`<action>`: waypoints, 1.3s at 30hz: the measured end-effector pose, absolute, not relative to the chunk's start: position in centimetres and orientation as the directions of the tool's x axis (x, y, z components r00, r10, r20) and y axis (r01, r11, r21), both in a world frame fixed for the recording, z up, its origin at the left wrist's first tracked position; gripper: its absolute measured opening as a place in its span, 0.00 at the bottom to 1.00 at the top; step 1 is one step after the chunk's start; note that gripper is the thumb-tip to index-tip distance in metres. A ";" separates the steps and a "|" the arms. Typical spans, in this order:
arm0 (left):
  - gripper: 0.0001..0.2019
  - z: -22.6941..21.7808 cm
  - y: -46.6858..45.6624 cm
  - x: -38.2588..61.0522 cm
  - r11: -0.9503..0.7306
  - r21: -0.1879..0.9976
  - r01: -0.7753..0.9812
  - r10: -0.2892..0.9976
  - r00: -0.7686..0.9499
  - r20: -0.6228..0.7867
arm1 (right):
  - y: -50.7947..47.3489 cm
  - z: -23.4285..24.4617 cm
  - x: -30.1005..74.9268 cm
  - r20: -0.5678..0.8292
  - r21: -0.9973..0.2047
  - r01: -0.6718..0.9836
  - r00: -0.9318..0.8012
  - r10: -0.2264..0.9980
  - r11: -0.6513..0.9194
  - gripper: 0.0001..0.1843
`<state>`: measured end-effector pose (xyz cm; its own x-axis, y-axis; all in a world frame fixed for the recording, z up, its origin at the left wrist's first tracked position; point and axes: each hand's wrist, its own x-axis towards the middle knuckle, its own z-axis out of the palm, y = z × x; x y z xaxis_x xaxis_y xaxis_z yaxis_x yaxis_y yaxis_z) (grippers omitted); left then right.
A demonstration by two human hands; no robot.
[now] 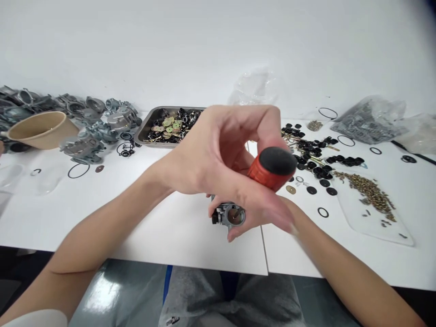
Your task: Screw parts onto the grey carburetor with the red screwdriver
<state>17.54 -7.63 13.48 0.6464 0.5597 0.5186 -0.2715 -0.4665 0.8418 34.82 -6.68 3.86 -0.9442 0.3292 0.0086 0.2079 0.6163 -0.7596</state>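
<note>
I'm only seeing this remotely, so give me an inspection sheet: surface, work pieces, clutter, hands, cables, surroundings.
Surface: white tabletop with a seam.
Work pieces: red-handled tool; grey metal part with a round bore.
Clutter: metal castings and beige container at left; metal tray of small parts behind; black caps, brass-coloured pieces and filled plastic bag at right.
Hands: left hand grips the red-handled tool; right hand, below, holds the grey metal part.
Cables: nothing certain; dark strip at far right unclear.
Surroundings: pale wall behind, grey floor and grey-clothed lap below.
</note>
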 end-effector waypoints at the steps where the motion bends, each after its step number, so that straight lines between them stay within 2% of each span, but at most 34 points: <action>1: 0.15 13.4 -7.5 17.5 -0.472 0.830 -0.298 0.549 0.637 0.541 | -6.7 3.7 34.9 0.009 -0.762 0.204 -0.946 0.325 0.615 0.27; 5: 0.13 13.6 -6.5 16.6 -0.466 0.801 -0.376 0.455 0.675 0.582 | -6.8 3.7 35.0 0.001 -0.777 0.215 -0.939 0.343 0.591 0.28; 9: 0.13 14.1 -6.0 15.7 -0.479 0.807 -0.345 0.360 0.761 0.539 | -6.9 3.9 34.9 0.035 -0.780 0.191 -0.937 0.347 0.595 0.28; 16: 0.08 14.2 -7.5 17.1 -0.434 0.848 -0.306 0.479 0.718 0.504 | -7.0 4.4 35.0 -0.078 -0.827 0.255 -0.935 0.347 0.501 0.27; 20: 0.12 13.8 -8.2 17.8 -0.530 0.814 -0.237 0.472 0.715 0.515 | -7.1 4.3 35.0 -0.099 -0.821 0.305 -0.908 0.407 0.482 0.36; 24: 0.15 12.8 -8.3 18.1 -0.533 0.805 -0.259 0.550 0.617 0.563 | -7.1 4.4 34.9 -0.085 -0.809 0.310 -0.902 0.423 0.499 0.36; 28: 0.15 12.4 -8.0 17.8 -0.504 0.799 -0.329 0.487 0.655 0.577 | -7.0 4.5 34.7 -0.055 -0.803 0.306 -0.893 0.447 0.512 0.34; 31: 0.14 13.1 -7.8 17.0 -0.517 0.808 -0.281 0.477 0.690 0.545 | -6.9 4.4 34.6 -0.022 -0.793 0.256 -0.919 0.394 0.552 0.31; 33: 0.19 13.7 -7.6 16.4 -0.488 0.836 -0.250 0.469 0.733 0.493 | -6.8 4.3 34.6 -0.009 -0.796 0.231 -0.929 0.371 0.559 0.29; 35: 0.24 14.2 -7.4 16.1 -0.423 0.868 -0.259 0.388 0.814 0.432 | -6.8 4.2 34.7 0.001 -0.803 0.222 -0.928 0.374 0.554 0.29; 37: 0.20 14.5 -7.1 15.9 -0.369 0.885 -0.284 0.314 0.858 0.406 | -6.8 4.2 34.8 0.016 -0.807 0.209 -0.927 0.374 0.553 0.28; 39: 0.11 14.6 -7.0 16.0 -0.357 0.890 -0.285 0.329 0.853 0.405 | -6.9 4.3 34.8 0.023 -0.802 0.198 -0.932 0.360 0.564 0.25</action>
